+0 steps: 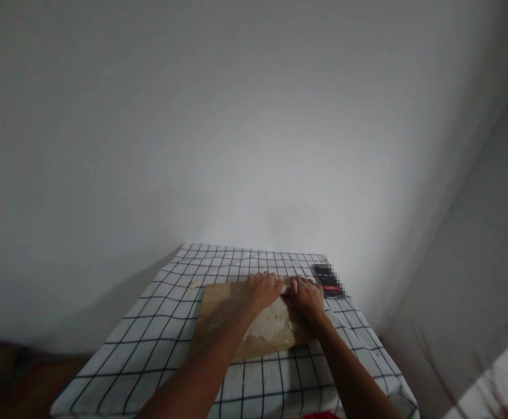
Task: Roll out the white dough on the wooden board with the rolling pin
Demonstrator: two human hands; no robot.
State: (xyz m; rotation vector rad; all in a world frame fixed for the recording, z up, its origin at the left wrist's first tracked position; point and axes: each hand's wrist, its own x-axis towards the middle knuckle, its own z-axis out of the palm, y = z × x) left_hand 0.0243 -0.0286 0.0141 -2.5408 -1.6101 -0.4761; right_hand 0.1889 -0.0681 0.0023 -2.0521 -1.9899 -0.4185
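Observation:
A wooden board point(214, 302) lies on the cloth, with a thin, flattened sheet of pale dough point(271, 323) spread over its middle and ragged at the edges. My left hand point(265, 289) is curled over the far part of the board, fingers bent down. Beside it, my right hand point(308, 295) is closed in the same way near the far right corner. Between the two hands shows a short stretch of a pale, roll-shaped thing point(286, 289); the hands cover the rest, and its kind is unclear.
A white cloth with a dark grid point(149, 337) covers the table. At the right edge lies a phone point(327, 280) with a dark screen, partly pixelated. A small pale scrap point(194, 285) sits left of the board. A plain wall point(254, 145) rises behind the table.

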